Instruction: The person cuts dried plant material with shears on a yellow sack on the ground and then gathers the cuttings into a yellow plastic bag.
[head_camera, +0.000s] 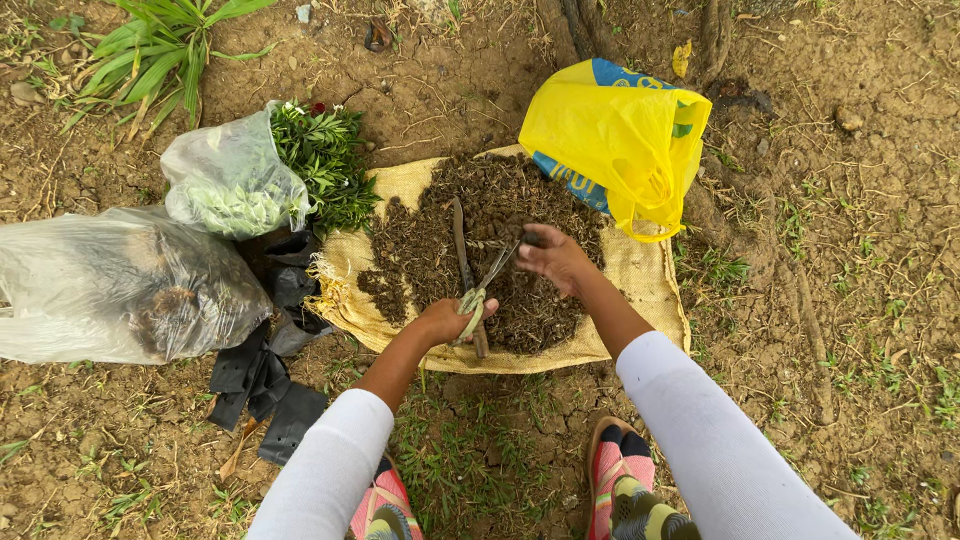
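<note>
A thin bundle of pale green plant stems (478, 292) sits between the two hands, just above the heap of dark crumbly soil mix (480, 240). The left hand (447, 320) is closed tight around the bottom end of the stems. The right hand (553, 256) pinches the top end with its fingers pressed together. A long brown-handled knife (465, 265) lies on the soil right by the left hand.

The soil is piled on a flat yellow woven sack (640, 280) spread on the bare dirt ground (860, 220). A bright yellow plastic bag with blue print (620, 135) sits at the far right corner of the sack. To the left lie a clear plastic bag of leafy green cuttings (240, 180), a big clear plastic bag with dark stuff inside (110, 285), and some floppy black plastic pieces (265, 385).
</note>
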